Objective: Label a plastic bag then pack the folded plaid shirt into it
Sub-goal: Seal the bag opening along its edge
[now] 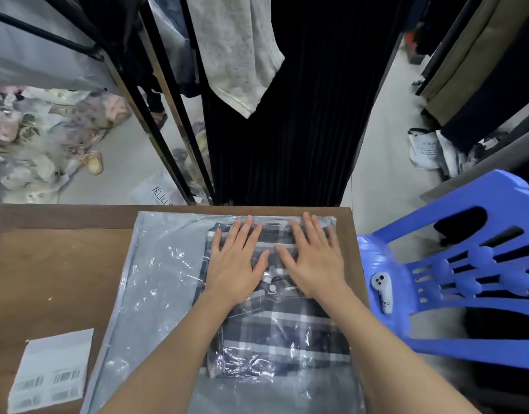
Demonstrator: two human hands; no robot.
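Note:
A clear plastic bag [161,276] with a grey backing lies flat on the brown table [57,273]. The folded plaid shirt [275,333], dark grey with white checks, lies inside it toward the right side. My left hand [236,264] and my right hand [312,261] rest palm down, fingers spread, side by side on the bag over the far half of the shirt. Neither hand holds anything. No label shows on the visible face of the bag.
A white sheet of barcode labels [49,375] lies at the table's near left. A blue plastic chair [466,264] stands right of the table with a grey controller [383,291] on its seat. Clothes racks, hanging garments and bagged goods crowd the floor beyond.

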